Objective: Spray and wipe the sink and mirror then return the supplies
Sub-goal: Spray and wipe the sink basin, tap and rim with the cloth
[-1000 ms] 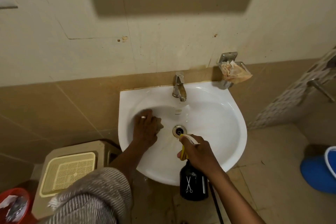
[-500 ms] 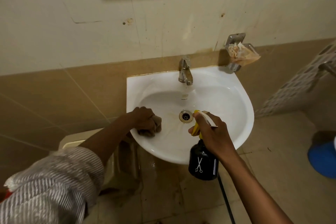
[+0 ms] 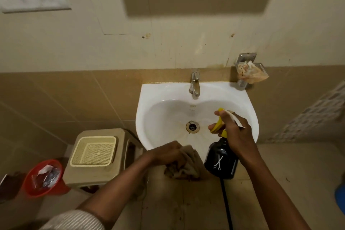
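We look down at a white sink [image 3: 162,97] on a tan tiled wall. Our left hand [image 3: 166,154] is at the sink's front edge, at about 6 o'clock from the drain [image 3: 192,127]. Its grip is closed tight around a bunched brown cloth [image 3: 186,164]. The cloth touches the sink's front edge and hangs down below it.

Our right hand [image 3: 236,134] is at about 3 o'clock from the drain, over the right side of the bowl. Its grip is wrapped around the neck of a black spray bottle [image 3: 221,160] with little white scissors drawn on it. One finger [image 3: 212,127] curls over the yellow trigger [image 3: 218,124]. The bottle's round body hangs in front of the sink's edge, just beside the cloth.

The metal tap [image 3: 194,85] sits at 12 o'clock from the drain. A metal soap holder [image 3: 247,69] with a crumpled wrapper sticks out of the wall at about 1 o'clock.

On the floor, at 9 o'clock from the sink, a tan stool [image 3: 97,173] holds a pale basket [image 3: 94,150]. A red bin [image 3: 43,177] with rubbish in it stands just left of the stool.
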